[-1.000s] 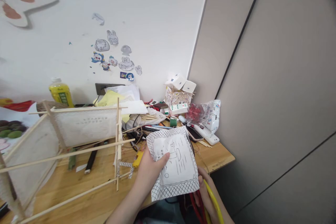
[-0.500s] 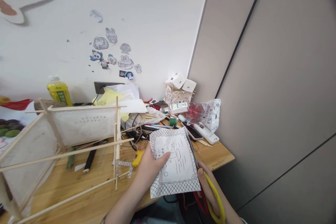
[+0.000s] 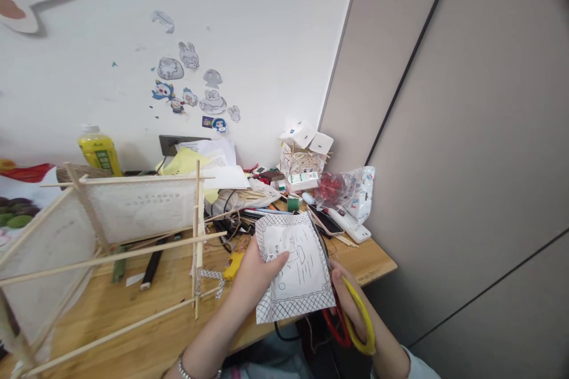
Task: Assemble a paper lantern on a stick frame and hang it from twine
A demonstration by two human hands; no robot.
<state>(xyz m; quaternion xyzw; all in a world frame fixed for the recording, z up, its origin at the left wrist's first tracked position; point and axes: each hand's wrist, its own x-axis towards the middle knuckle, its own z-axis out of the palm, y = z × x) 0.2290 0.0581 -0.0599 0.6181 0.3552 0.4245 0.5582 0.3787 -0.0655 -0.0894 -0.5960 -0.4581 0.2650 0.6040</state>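
Head view: lower centre, we note the patterned paper (image 3: 296, 281) clamped in the left hand (image 3: 259, 272), thumb flat on its face, apparently to steady it; the right hand (image 3: 349, 302) has fingers curled round the scissors (image 3: 370, 325) at its right edge, blade gap unclear. Lower left, a stick frame (image 3: 133, 254) stands on the table (image 3: 166, 284), likely leaving the hands room.

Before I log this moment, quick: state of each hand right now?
Left hand: closed on the drawn-on paper, thumb on top.
Right hand: holding the scissors with red and yellow handles.
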